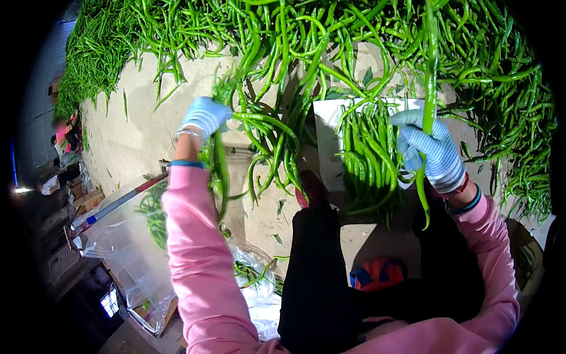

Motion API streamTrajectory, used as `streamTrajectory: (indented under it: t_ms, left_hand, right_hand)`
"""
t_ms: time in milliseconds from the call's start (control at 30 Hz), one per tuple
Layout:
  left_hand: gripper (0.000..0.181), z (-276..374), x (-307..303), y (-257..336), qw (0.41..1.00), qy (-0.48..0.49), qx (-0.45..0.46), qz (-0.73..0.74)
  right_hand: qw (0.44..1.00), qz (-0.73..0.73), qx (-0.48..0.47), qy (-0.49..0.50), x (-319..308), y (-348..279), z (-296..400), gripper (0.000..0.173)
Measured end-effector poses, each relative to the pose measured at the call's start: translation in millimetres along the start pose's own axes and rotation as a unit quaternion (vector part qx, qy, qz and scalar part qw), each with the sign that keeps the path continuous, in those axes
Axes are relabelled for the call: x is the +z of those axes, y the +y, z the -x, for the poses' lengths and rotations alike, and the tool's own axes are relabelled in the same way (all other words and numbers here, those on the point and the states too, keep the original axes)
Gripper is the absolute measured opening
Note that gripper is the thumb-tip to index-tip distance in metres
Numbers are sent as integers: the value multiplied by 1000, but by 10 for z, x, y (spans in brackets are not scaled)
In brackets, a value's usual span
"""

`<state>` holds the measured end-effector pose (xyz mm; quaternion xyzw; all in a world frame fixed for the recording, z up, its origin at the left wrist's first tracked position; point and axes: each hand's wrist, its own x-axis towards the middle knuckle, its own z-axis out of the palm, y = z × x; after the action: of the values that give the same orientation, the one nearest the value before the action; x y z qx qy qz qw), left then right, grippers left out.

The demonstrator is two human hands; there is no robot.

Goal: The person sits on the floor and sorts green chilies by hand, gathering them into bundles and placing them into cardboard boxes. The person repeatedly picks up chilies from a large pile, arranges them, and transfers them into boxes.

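My left hand (204,117), in a blue-and-white striped glove, is closed around several long green chili peppers (217,170) that stick out above and below the fist, partly blurred. My right hand (432,148), gloved alike, pinches one long green chili (430,95) held upright. Just left of that hand, a bundle of chilies (369,148) lies side by side on a white printed sheet or board (326,132). Between my hands, a loose clump of chilies (276,137) rests on the pale ground.
A large heap of green chilies (305,26) spreads across the far side and down the right. At lower left stands a crate lined with clear plastic (128,239), chilies inside. A red-and-blue item (379,274) lies between my legs. Another person (66,135) sits far left.
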<state>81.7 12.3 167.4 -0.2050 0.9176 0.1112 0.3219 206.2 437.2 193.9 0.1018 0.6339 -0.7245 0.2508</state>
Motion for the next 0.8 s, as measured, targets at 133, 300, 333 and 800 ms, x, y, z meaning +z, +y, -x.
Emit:
streamTrajectory:
  t_ms: [133,300,333,800]
  left_hand:
    - [48,-475,781,-84,991,95,-87,-48]
    - [38,-562,555,-672,990,106,-73,49]
    - [33,-321,482,-578,958,149,5,245]
    - [48,516,54,81,928,162,211,262]
  right_hand:
    - [999,21,27,-17,174,18,-3,21]
    - [999,22,19,-39,107,-132,84,20]
    - [998,-3,59,-18,-31,-79,102,22]
    - [955,-231,181,52,-284,954,472,27]
